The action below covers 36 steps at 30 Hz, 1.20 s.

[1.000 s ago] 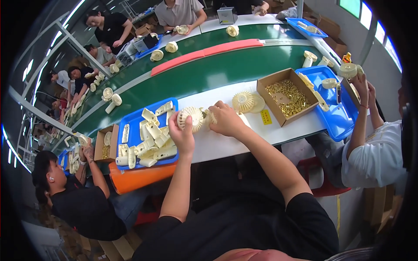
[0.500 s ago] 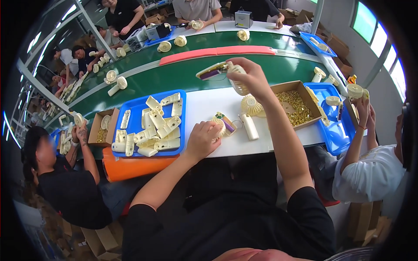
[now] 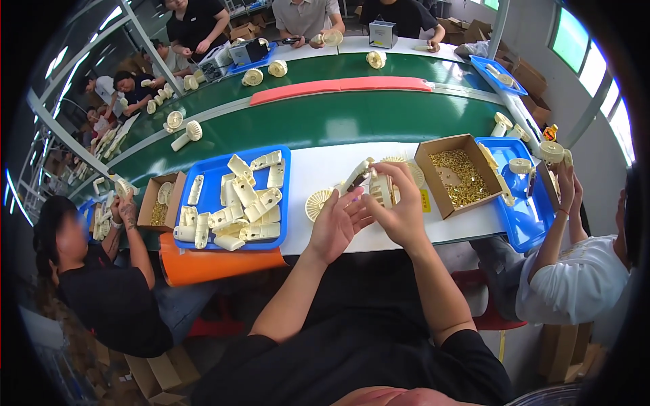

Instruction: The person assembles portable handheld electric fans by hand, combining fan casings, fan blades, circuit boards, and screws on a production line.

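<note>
My right hand (image 3: pixel 404 215) grips a cream handheld fan by its round slatted head (image 3: pixel 382 190), above the white worktop. From that head a handle part (image 3: pixel 357 174) with a dark inner side points up and to the left. My left hand (image 3: pixel 337 227) is beside it, palm turned up and fingers stretched toward the fan; whether its fingertips touch the handle is hard to see. On the worktop just left of my left hand lies another cream fan head (image 3: pixel 317 204). Partly hidden behind my right hand is a further round fan piece (image 3: pixel 414 174).
A blue tray (image 3: pixel 287 196) of cream handle shells stands at left. To the right are a cardboard box (image 3: pixel 443 200) of small brass-coloured parts and another blue tray (image 3: pixel 523 227). Beyond runs a green conveyor belt (image 3: pixel 284 125) carrying fans. Co-workers sit on both sides and opposite.
My right hand has brought the fan down and back from over the belt. My left hand has let go of the fan head on the worktop and turned palm up beside the held fan.
</note>
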Tool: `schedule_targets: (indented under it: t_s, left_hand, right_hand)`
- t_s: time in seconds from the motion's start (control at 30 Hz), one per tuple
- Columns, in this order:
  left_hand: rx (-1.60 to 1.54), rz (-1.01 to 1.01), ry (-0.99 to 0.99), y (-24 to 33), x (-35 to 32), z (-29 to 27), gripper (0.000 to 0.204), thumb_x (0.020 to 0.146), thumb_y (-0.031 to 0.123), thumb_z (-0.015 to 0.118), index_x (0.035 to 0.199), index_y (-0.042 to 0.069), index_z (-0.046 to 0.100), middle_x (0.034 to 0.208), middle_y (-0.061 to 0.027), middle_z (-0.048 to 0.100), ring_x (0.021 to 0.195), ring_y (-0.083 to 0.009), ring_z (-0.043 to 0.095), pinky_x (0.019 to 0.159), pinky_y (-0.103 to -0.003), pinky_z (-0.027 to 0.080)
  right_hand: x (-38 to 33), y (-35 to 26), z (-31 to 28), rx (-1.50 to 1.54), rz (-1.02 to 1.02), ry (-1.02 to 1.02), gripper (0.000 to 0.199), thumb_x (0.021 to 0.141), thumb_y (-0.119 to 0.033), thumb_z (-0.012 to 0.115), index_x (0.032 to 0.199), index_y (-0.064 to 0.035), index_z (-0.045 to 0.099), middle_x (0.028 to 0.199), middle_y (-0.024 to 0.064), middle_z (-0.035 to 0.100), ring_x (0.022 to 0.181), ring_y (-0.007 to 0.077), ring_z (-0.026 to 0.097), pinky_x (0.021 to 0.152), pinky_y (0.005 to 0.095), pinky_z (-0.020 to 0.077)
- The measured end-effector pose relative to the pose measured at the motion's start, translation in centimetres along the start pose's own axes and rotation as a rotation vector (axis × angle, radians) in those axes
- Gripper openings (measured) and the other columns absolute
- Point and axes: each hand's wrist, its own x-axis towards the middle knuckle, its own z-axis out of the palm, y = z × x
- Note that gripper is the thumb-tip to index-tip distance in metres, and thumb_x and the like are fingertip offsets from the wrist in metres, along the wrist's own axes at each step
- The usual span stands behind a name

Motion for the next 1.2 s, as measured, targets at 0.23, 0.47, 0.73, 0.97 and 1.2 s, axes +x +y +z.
schedule_targets:
  t_s: [0.23, 0.47, 0.73, 0.97, 1.2]
  left_hand:
    - [-0.257, 0.118, 0.069, 0.5, 1.6, 0.3, 0.057, 0.110, 0.047, 0.032, 0.147, 0.004, 0.040, 0.148, -0.0153, 0.052, 0.129, -0.0297, 0.056, 0.112, -0.047, 0.044]
    - [-0.146, 0.237, 0.258, 0.0, 2.5, -0.7, 0.047, 0.111, 0.040, 0.033, 0.142, 0.005, 0.041, 0.143, -0.0153, 0.054, 0.123, -0.0317, 0.060, 0.107, -0.049, 0.049]
    - [-0.113, 0.298, 0.322, -0.2, 2.7, -1.9, 0.045, 0.111, 0.040, 0.032, 0.141, 0.008, 0.041, 0.139, -0.0145, 0.056, 0.112, -0.0293, 0.065, 0.099, -0.047, 0.054]
    - [-0.055, 0.321, 0.339, 0.1, 2.6, -2.0, 0.047, 0.112, 0.041, 0.031, 0.145, 0.008, 0.037, 0.140, -0.0157, 0.055, 0.109, -0.0283, 0.066, 0.097, -0.045, 0.056]
    - [-0.038, 0.343, 0.350, 0.3, 2.2, -2.0, 0.049, 0.112, 0.040, 0.030, 0.147, 0.006, 0.033, 0.139, -0.0190, 0.055, 0.107, -0.0284, 0.067, 0.098, -0.044, 0.055]
  right_hand:
    - [-3.4, 0.2, 1.8, -0.229, -0.116, -0.121, 0.051, 0.074, -0.009, 0.079, 0.122, -0.0027, 0.063, 0.118, 0.0159, 0.060, 0.110, 0.0345, 0.062, 0.096, 0.0423, 0.0492]
    - [-4.9, 2.1, 3.8, -0.257, -0.126, -0.152, 0.052, 0.076, -0.012, 0.079, 0.124, -0.0060, 0.061, 0.124, 0.0148, 0.059, 0.115, 0.0344, 0.059, 0.097, 0.0438, 0.0456]
    - [-5.3, 2.8, 5.1, -0.238, -0.095, -0.106, 0.055, 0.077, -0.014, 0.079, 0.128, -0.0066, 0.061, 0.130, 0.0161, 0.056, 0.117, 0.0350, 0.058, 0.098, 0.0448, 0.0452]
    - [-5.4, 3.7, 5.6, -0.249, -0.110, -0.113, 0.053, 0.078, -0.016, 0.079, 0.127, -0.0067, 0.062, 0.129, 0.0164, 0.056, 0.117, 0.0361, 0.058, 0.098, 0.0461, 0.0450]
    - [-5.4, 3.6, 5.7, -0.227, -0.115, -0.123, 0.051, 0.079, -0.015, 0.078, 0.127, -0.0079, 0.063, 0.127, 0.0165, 0.057, 0.116, 0.0371, 0.058, 0.096, 0.0465, 0.0456]
